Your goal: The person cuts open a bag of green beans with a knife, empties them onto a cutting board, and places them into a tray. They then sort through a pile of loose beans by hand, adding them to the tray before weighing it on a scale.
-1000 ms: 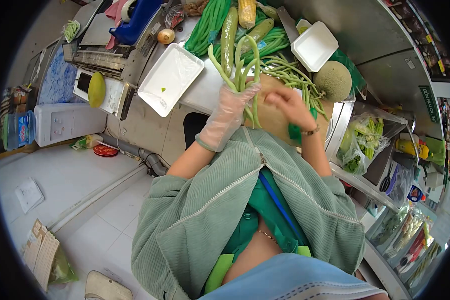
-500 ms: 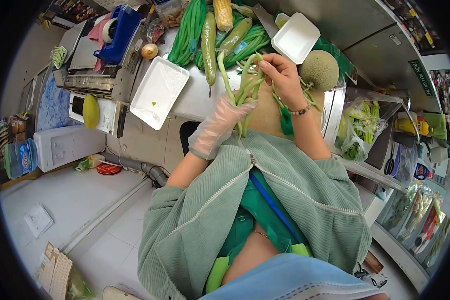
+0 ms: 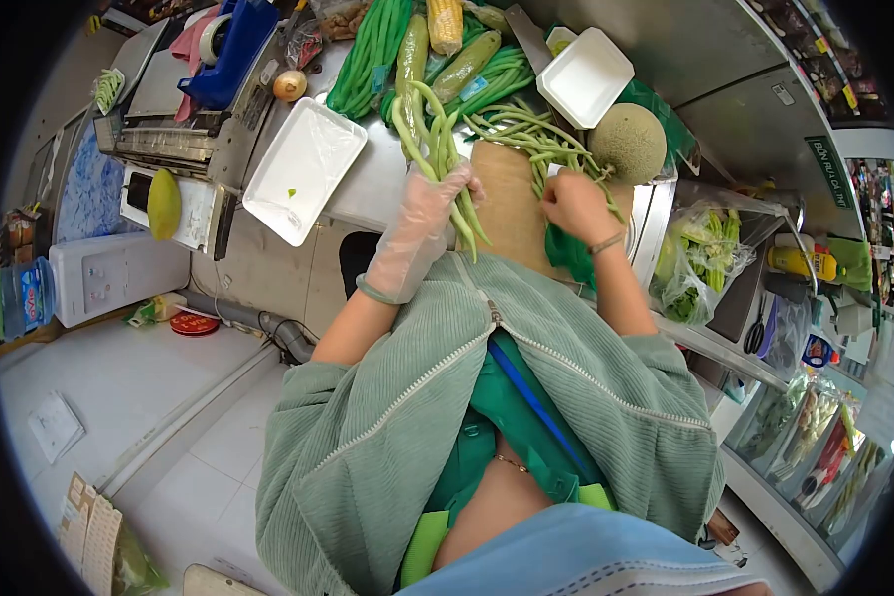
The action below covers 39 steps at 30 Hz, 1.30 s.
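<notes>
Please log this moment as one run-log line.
left hand: grips long green beans bunch | right hand: on loose green beans pile | wooden cutting board

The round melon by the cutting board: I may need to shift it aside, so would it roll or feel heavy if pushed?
The melon looks nearly spherical, so a push would probably set it rolling. It seems large and solid, likely heavy for its size. Its netted rind looks rough, so probably not slippery.

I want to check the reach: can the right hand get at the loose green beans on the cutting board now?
Probably yes: the right hand already rests at the loose green beans on the cutting board, nothing between them.
</notes>
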Tool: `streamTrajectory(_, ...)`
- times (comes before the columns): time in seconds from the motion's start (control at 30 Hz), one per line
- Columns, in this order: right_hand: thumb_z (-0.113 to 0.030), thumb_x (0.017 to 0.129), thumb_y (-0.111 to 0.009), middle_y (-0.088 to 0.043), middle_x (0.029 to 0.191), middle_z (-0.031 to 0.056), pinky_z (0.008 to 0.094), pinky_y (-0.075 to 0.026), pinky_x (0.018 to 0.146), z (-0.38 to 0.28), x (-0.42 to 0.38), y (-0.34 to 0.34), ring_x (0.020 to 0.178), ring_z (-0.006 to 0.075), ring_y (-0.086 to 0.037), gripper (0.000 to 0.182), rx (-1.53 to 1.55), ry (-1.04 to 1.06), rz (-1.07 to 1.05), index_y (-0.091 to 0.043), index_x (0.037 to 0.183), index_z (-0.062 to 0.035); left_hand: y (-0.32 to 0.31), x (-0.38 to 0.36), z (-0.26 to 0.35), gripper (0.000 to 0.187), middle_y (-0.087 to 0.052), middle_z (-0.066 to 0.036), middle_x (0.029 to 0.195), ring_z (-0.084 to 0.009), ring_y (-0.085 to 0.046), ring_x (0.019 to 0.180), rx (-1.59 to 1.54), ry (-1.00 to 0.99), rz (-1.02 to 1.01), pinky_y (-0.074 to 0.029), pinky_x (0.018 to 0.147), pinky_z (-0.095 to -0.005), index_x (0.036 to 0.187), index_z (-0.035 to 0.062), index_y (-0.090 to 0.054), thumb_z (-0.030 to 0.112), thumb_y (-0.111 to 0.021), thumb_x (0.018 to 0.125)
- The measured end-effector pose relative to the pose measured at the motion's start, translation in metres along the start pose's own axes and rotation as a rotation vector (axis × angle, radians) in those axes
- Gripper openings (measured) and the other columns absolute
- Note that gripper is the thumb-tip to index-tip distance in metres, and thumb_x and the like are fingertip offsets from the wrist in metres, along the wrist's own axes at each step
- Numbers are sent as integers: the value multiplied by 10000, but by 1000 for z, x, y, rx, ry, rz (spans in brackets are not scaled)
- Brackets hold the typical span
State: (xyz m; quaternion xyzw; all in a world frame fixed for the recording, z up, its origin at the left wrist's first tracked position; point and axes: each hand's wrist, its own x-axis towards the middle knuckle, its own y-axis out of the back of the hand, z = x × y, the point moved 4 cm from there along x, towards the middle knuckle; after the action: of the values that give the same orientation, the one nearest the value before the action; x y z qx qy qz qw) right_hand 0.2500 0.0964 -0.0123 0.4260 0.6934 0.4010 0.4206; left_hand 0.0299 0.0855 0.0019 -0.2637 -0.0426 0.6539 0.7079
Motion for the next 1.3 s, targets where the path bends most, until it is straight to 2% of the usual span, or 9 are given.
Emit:
streamTrajectory(0.1,-120,684,-674,-579,878,129,407,-515,675,-9,-16,-5,868,323,-588,160,-121,-19,302,-625,788,-8,-3,-5,-3,143,-575,-62,747,-166,-576,651,-30,27,-75,-480,599,-280,929,34,-516,143,-606,910)
streamTrajectory(0.23,-97,678,-669,-545,884,127,400,-507,686,-8,-15,-11,890,314,-563,181,-149,23,328,-613,825,-7,-7,-6,-2,104,-585,-46,717,-132,-571,645,-34,8,-6,-469,593,-253,933,16,-552,114,-584,919)
streamTrajectory(0.53,-122,845,-673,-645,807,64,261,-472,667,-60,-4,34,730,130,-600,163,828,249,320,-605,910,12,-18,-10,7,171,-582,-22,787,-107,-542,665,52,-137,-97,-446,630,-243,972,16,-566,117,-664,876)
streamTrajectory(0.73,-147,888,-655,-659,815,33,201,-464,617,-82,5,18,679,67,-589,164,1323,205,27,-622,910,12,-12,-9,10,169,-587,-19,771,-103,-539,679,-13,-168,81,-422,603,-232,981,14,-610,137,-672,883)
streamTrajectory(0.83,-180,895,-656,-656,764,29,197,-457,598,-72,-1,10,658,59,-584,180,1301,158,-226,-636,895,-1,6,-5,8,164,-574,-22,731,-107,-532,659,-6,-162,155,-417,588,-232,978,19,-615,144,-669,887)
streamTrajectory(0.93,-198,910,-639,-648,731,23,189,-452,590,-66,-8,13,651,46,-574,199,1143,37,-239,-640,866,-4,9,-2,11,174,-557,-21,699,-108,-521,627,-65,-167,194,-412,569,-228,964,23,-613,164,-677,884)
streamTrajectory(1.03,-225,887,-658,-662,737,59,222,-457,574,-57,-2,-7,613,88,-571,230,1192,7,-67,-652,846,0,7,-1,6,201,-547,-15,695,-102,-513,613,-141,-124,259,-416,553,-226,956,30,-608,199,-687,881)
streamTrajectory(1.13,-209,836,-682,-653,768,86,291,-480,592,-40,1,-2,629,183,-595,206,556,56,330,-665,846,-4,19,6,4,195,-550,-4,669,-93,-509,573,-221,-91,381,-409,520,-225,856,63,-581,221,-694,876)
streamTrajectory(1.3,-147,756,-674,-583,844,110,407,-496,693,-9,-9,-6,853,302,-587,135,71,-38,354,-665,831,-35,22,1,-3,246,-553,-10,730,-95,-511,623,-125,-29,293,-419,556,-227,914,46,-587,266,-690,879)
